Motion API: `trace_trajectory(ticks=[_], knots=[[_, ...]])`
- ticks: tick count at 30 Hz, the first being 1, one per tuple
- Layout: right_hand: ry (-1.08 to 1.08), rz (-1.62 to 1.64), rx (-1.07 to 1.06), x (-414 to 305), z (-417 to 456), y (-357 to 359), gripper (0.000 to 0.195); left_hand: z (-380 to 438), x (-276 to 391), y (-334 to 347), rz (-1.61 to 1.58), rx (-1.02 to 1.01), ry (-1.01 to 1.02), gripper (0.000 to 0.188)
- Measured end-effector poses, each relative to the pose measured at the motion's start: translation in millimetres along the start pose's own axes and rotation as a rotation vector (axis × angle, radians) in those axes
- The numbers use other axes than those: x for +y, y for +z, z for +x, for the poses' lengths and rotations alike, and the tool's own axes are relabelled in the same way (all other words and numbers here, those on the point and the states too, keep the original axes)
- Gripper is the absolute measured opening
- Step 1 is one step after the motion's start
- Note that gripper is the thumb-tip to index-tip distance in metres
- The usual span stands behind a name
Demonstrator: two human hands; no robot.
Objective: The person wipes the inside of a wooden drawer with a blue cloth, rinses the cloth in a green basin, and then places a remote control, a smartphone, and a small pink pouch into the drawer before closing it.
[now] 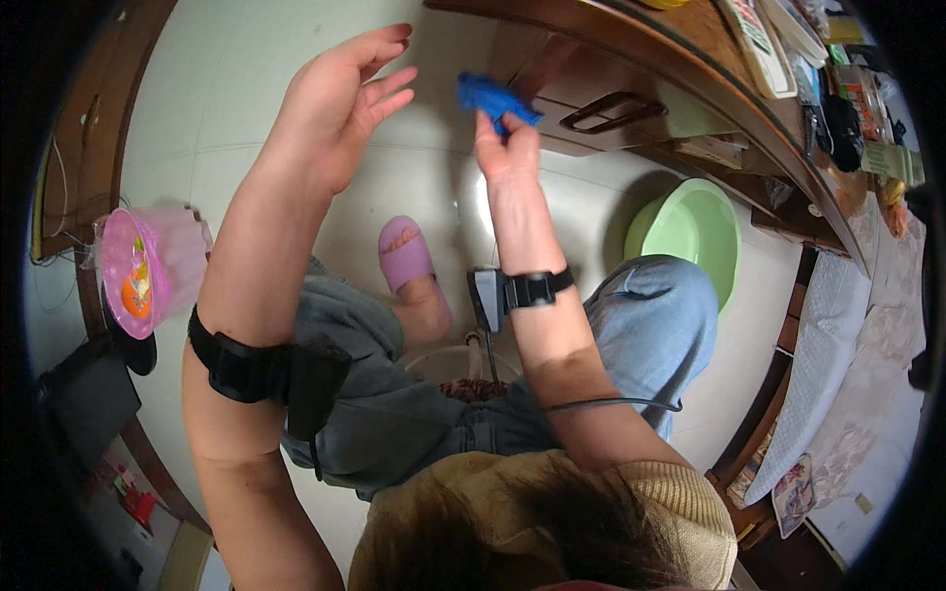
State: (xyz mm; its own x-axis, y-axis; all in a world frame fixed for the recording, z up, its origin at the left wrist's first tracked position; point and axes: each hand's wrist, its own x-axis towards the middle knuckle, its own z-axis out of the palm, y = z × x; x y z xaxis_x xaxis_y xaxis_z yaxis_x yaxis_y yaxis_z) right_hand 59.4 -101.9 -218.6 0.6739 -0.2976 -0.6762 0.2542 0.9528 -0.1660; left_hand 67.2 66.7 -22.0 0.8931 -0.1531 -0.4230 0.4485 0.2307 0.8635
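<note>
My right hand [508, 148] pinches a crumpled blue cloth [494, 100], slightly blurred, between thumb and fingers. Just beyond the cloth is the glossy brown front of a wooden cabinet [547, 66] with a dark oval handle [613, 112]. Whether the cloth touches that front I cannot tell. My left hand [336, 96] hangs in the air over the pale tiled floor [295, 44], holding nothing, its fingers loosely curled and apart. Each forearm wears a black strap [247, 369] with a small device, and a cable [613, 402] crosses my right arm.
A light green plastic basin [709, 221] stands on the floor by my right knee. At the left is a pink wastebasket [185, 251]. My foot in a pink slipper [405, 251] rests between my arms. Containers crowd the wooden tabletop [709, 52]; a bed [820, 332] lies at right.
</note>
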Motion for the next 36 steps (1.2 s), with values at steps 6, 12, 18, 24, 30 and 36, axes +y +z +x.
trace_trajectory(ticks=[6, 12, 18, 24, 30, 36], knots=[[-0.134, -0.056, -0.187, -23.0, -47.4, 22.4, 0.031, 2.7, -3.2, -4.5, -0.029, 0.004, -0.016, 0.044], [-0.045, -0.093, 0.14, 10.4, 63.2, -66.0, 0.03, 2.7, -2.9, -8.1, 0.02, 0.056, -0.041, 0.043], [-0.016, -0.224, 0.356, 2.9, 88.6, -84.6, 0.028, 13.8, -7.6, 6.0, 0.054, 0.045, -0.061, 0.042], [-0.285, -0.519, 0.462, -94.4, 107.5, -109.3, 0.017, 13.1, -15.3, 41.4, 0.084, 0.009, -0.107, 0.042], [-0.559, -0.55, 0.384, -167.1, 110.4, -112.3, 0.037, 15.5, -23.0, 58.6, 0.133, -0.044, -0.154, 0.043], [0.087, -0.461, 0.222, -57.1, 105.2, -94.7, 0.045, 13.5, -24.8, 72.5, 0.124, -0.03, -0.177, 0.045]])
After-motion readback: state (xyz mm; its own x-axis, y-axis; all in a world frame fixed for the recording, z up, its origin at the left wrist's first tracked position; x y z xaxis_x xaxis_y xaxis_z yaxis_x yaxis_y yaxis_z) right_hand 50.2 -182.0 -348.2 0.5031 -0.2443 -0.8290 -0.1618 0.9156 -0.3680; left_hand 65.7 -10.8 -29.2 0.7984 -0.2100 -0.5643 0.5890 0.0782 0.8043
